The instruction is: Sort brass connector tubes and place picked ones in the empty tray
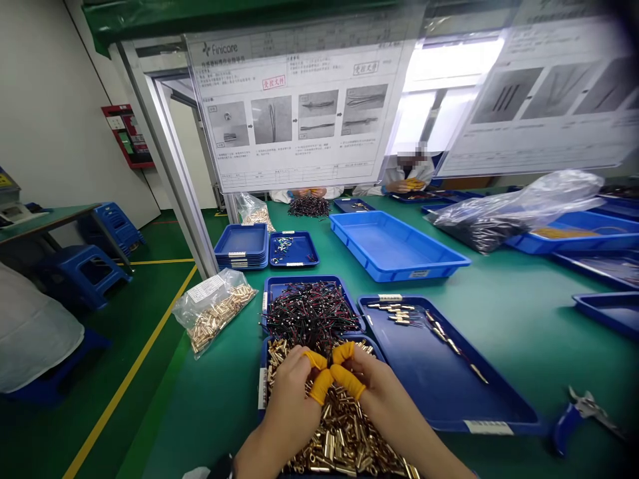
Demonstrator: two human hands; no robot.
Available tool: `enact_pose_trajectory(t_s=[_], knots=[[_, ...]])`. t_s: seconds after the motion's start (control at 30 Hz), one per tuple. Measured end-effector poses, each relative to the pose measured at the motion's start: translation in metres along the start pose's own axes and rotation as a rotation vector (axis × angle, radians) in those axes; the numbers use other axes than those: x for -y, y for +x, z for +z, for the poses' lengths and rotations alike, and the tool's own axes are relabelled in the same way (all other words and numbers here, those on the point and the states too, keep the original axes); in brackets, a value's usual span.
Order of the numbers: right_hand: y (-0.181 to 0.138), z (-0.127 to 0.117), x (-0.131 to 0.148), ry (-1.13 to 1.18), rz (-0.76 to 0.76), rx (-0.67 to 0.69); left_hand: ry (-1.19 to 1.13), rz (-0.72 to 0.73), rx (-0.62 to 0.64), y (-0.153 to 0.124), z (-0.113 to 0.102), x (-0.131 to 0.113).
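Note:
My left hand (294,396) and my right hand (372,382) meet fingertip to fingertip over a blue tray (261,386) heaped with small brass sleeves (344,439). Both wear yellow finger cots and are pinched together; what they pinch is too small to make out. Just beyond them a second blue tray holds a tangle of black and red wires (309,313). To the right, a long blue tray (449,386) carries a few finished wires with brass ends (399,313).
A clear bag of brass sleeves (217,313) lies left of the trays. Blue-handled pliers (582,409) rest at the right. More blue trays (394,249), a plastic bag (509,209) and hanging instruction sheets (299,106) stand beyond. Other people work across the table (407,176).

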State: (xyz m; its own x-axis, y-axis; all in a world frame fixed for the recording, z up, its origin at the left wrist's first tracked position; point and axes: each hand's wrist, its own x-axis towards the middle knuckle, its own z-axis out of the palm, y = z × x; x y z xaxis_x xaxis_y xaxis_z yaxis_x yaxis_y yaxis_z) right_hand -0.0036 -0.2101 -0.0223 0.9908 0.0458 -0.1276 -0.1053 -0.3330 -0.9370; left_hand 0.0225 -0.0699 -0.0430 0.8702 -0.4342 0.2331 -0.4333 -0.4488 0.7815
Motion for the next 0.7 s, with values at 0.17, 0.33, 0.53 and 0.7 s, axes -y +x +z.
enact_pose_trajectory(t_s=[0.17, 0.33, 0.53, 0.7], knots=[[-0.003, -0.001, 0.002, 0.06, -0.028, -0.002, 0.092, 0.094, -0.057, -0.004, 0.001, 0.003], [-0.005, -0.016, 0.001, 0.212, 0.065, -0.069, 0.062, -0.06, -0.255, 0.002, -0.006, 0.011], [-0.008, -0.01, -0.004, 0.248, 0.071, -0.012, -0.002, -0.122, -0.205, 0.004, -0.01, 0.006], [-0.012, -0.002, -0.005, 0.085, 0.0, 0.038, -0.198, -0.038, 0.038, 0.0, -0.007, -0.007]])
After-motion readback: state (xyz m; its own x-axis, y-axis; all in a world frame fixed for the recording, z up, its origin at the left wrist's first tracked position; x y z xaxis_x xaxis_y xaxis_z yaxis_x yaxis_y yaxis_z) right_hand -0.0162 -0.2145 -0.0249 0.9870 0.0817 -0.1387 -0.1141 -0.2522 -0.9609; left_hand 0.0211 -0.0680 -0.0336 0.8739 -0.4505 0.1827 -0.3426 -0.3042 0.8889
